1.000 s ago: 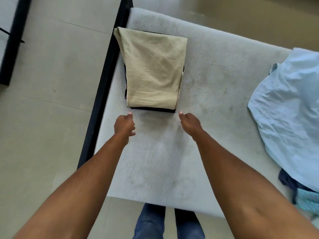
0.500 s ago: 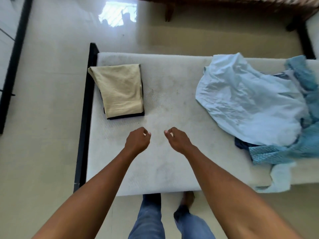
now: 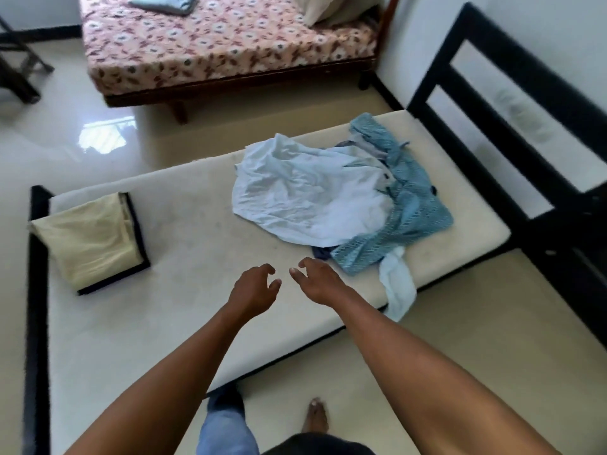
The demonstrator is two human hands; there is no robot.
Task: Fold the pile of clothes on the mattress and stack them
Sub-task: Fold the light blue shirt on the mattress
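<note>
A folded cream garment [image 3: 88,244] lies on a dark folded one at the left end of the white mattress [image 3: 184,307]. An unfolded pile sits toward the right end: a pale blue garment [image 3: 302,195] on top, a teal patterned garment [image 3: 404,221] beneath it, and a dark blue piece [image 3: 321,253] peeking out. A light blue cloth [image 3: 397,287] hangs over the mattress's near edge. My left hand [image 3: 254,289] and my right hand [image 3: 320,280] hover side by side over the mattress, just short of the pile, fingers loosely curled, holding nothing.
A black bed frame [image 3: 512,103] rises at the right end of the mattress, with a black rail [image 3: 34,290] along the left. A second bed with a floral cover [image 3: 226,44] stands across the glossy floor. My feet are on the floor by the near edge.
The view has swung right from the folded stack toward the unfolded pile. Both hands have left the stack, moved right and loosened from curled fists into relaxed fingers.
</note>
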